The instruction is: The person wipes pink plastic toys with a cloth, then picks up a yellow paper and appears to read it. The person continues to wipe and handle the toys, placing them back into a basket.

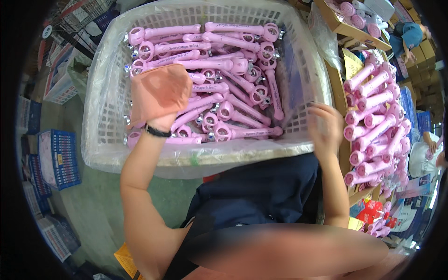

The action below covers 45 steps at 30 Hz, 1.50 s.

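Wands [275,95]: lying piled in the white basket [177,13].
Left hand [163,122]: hiding under a peach cloth [163,86] near the left edge; cannot tell if pinching.
Right hand [325,125]: looking blurry by the near right corner; cannot tell if spread.
Snag: cloth could be catching a wand's tip, pulling others loose.

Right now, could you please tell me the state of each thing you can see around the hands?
Left hand: mostly hidden by the cloth; grip unclear.
Right hand: blurred, at the basket's right side; grip unclear.
Peach cloth: creased, over the left hand.
White basket: upright, filled, plastic draped over its rim.
Pink wands: lying jumbled in the basket.
Black wristband: around the left wrist.
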Tool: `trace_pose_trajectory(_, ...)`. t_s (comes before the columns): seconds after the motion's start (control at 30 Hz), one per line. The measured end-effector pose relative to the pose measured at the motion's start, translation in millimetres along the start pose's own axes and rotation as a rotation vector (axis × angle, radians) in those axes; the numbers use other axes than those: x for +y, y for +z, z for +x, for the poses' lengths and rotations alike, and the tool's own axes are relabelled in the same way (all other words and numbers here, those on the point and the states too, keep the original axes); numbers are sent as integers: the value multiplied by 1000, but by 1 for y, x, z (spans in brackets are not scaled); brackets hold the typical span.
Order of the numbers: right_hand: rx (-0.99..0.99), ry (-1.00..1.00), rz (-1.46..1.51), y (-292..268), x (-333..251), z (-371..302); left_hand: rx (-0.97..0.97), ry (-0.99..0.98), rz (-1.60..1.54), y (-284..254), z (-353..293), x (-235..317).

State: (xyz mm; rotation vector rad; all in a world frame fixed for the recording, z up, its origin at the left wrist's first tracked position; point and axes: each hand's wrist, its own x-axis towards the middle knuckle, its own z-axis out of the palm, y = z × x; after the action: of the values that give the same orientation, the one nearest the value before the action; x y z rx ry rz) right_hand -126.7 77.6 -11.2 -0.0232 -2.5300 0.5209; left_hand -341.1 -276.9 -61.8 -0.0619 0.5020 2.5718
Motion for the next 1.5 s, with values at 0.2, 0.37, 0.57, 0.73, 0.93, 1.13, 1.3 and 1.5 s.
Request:
trace_pose_trajectory(0.2, -344, -440, -63, 234, 49, 102, 98, -16, 117, 53, -6, -7)
trace_pose_trajectory(0.37, -376, -149, -353, 357, 99, 128, 207, 323, 873, 79, 7, -20)
trace_pose_trajectory(0.57, -442, -52, -191, 372, 124, 122, 53, 519, 1326, 75, 17, -28)
trace_pose_trajectory(0.73, -390, -38, 49, 278, 116, 124, -25, 108, 1091, 41, 6, -24)
trace_pose_trajectory(0.93, -410, -229, 367, 119, 55, 154, -170, -449, 482, 22, 17, -34)
trace_pose_trajectory(1.13, -699, -488, 259, 2, -35, 143, -403, -767, 315, 83, -2, -90)
trace_pose_trajectory(1.3, 72, -386, 259, -32, -61, 75, -688, -6, 858, 124, -23, -143)
trace_pose_trajectory(1.5, -47, 297, 891, -13, -105, -136, -542, -117, 13, 138, -46, -184)
